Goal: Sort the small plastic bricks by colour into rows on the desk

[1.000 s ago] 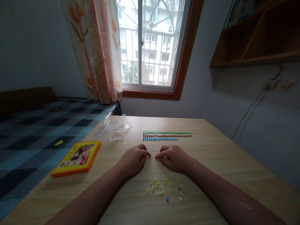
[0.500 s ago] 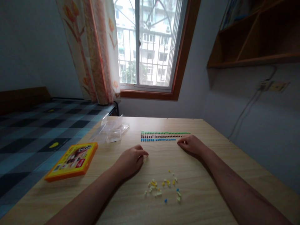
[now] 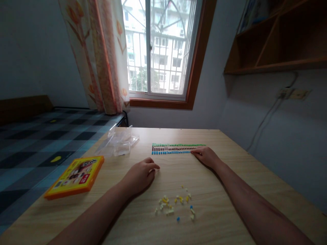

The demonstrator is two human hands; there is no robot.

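Three rows of tiny building bricks lie across the far part of the table: green (image 3: 178,145), brown (image 3: 176,148) and blue (image 3: 173,152). My right hand (image 3: 206,156) is at the right end of the blue row, its thumb and index finger pinched together; whatever is between the fingertips is too small to make out. Nearer to me, my left hand (image 3: 143,173) rests on the table with its fingers curled and the index finger pointing right; what it may hold is hidden. Between my forearms lie loose pale-yellow bricks (image 3: 170,212), yellow bricks (image 3: 181,198) and a blue brick (image 3: 178,219).
Clear plastic containers (image 3: 122,148) stand at the table's far left. An orange and yellow box (image 3: 74,177) lies by the left edge, next to a bed with a checked cover (image 3: 76,135). Above the right side hangs a wooden shelf (image 3: 268,64).
My right hand has moved slightly left, up to the end of the blue row. My left hand keeps its pose. The whole view has shifted a little.
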